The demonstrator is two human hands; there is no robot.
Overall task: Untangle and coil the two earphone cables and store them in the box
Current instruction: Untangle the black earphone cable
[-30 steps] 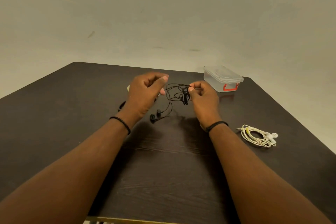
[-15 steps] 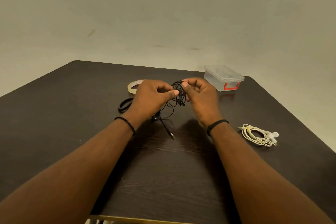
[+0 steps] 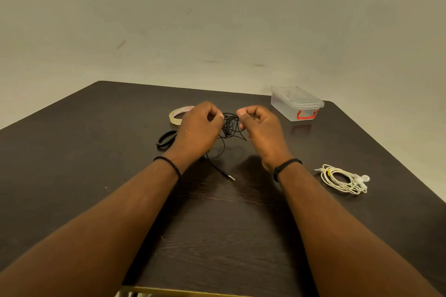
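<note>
Progress looks about halfway. White earphones [image 3: 344,179] lie coiled on the worktop [image 3: 217,236], well out to the right of the right hand [image 3: 263,131], not yet boxed. Left hand [image 3: 199,131] and right hand both pinch the black earphone cable [image 3: 230,125] bunched between them, its plug trailing down toward the wrists. Beyond the right hand stands the box [image 3: 296,105], lid apparently on. Coiling the black set and storing both remain.

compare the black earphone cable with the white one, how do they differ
The thin black earphone cable is a loose tangle held above the dark wooden table by the left hand and right hand, plug trailing down; the white earphone cable lies untouched on the table, already coiled. Neither is inside the clear plastic box.
</note>
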